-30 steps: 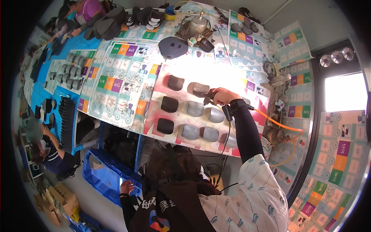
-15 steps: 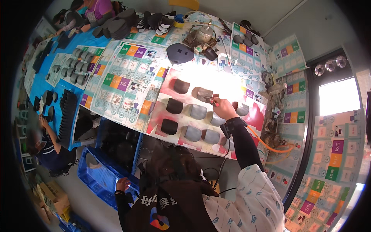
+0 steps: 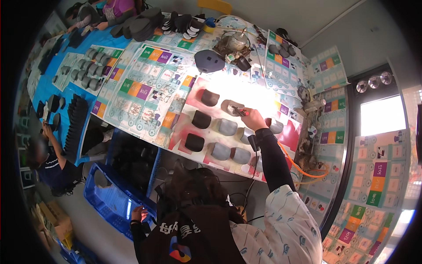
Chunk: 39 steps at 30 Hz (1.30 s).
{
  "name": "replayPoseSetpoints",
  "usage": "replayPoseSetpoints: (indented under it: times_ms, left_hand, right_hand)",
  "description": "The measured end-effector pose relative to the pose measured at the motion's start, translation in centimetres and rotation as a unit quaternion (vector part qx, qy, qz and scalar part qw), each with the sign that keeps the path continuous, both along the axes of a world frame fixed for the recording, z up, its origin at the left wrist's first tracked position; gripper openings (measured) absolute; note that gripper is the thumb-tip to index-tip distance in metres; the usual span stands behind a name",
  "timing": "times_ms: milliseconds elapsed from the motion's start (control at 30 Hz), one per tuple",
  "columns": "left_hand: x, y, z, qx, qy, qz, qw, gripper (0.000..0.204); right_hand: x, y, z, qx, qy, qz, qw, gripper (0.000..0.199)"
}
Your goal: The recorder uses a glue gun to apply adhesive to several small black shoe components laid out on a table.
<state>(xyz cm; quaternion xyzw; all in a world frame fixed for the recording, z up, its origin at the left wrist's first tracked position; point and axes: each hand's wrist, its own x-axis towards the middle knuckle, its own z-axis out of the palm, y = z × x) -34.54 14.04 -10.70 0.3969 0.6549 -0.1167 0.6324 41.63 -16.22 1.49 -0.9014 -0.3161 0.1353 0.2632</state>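
Observation:
My right hand (image 3: pixel 253 119) is closed round a small dark tool with a red part (image 3: pixel 241 112), which looks like a spray gun; my fingers hide much of it. Its front end is over a curved, partly grey piece (image 3: pixel 229 106) on a red-and-white stained board (image 3: pixel 184 115). Nearby on the board stand dark curved pieces (image 3: pixel 201 119) and grey-coated ones (image 3: pixel 227 127). An orange hose (image 3: pixel 295 165) runs behind my right forearm. My left hand (image 3: pixel 139 214) hangs low by a blue plastic basket (image 3: pixel 115 193), fingers loosely apart, with nothing visible in it.
A dark blue curved shell (image 3: pixel 209 61) and a metal pot (image 3: pixel 238 41) stand beyond the board. Stacks of dark pads (image 3: pixel 143 25) lie at the far left. On the blue-covered table (image 3: pixel 72 90), other people work at left. A wall with a window (image 3: pixel 383 115) borders the right.
My right hand and the tool have shifted slightly left and away over the same piece. My left hand stays by the basket. The whole view has moved a little.

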Motion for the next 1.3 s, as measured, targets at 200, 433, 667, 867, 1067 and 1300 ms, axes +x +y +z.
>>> replayPoseSetpoints:
  times_ms: [200,433,667,867,1067,1300]
  left_hand:
    - [-2.8,-0.6,-1.1,0.019,-0.053,0.021,0.998,0.032]
    - [-0.1,-1.1,-0.3,0.015,0.002,0.044,0.999,0.03]
    - [0.3,-1.1,-0.2,0.004,-0.004,0.052,0.999,0.032]
    - [-0.4,-1.2,-0.2,-0.005,-0.005,0.057,0.998,0.034]
    - [1.4,-0.7,0.8,-0.004,0.003,0.044,0.999,0.035]
    - [2.4,-1.8,2.2,0.018,0.032,0.045,0.998,0.032]
  right_hand:
    - [1.3,0.9,1.4,-0.02,0.018,-0.024,0.999,0.024]
    - [3.1,-0.2,1.3,-0.045,0.066,-0.024,0.997,0.028]
    - [3.4,-2.1,2.9,-0.028,0.051,0.004,0.998,0.032]
    - [2.4,-0.8,4.5,-0.085,0.029,-0.01,0.996,0.032]
    - [6.5,-1.1,2.6,-0.029,0.105,-0.046,0.993,0.031]
    - [10.2,3.9,4.8,-0.125,0.239,-0.047,0.962,0.017]
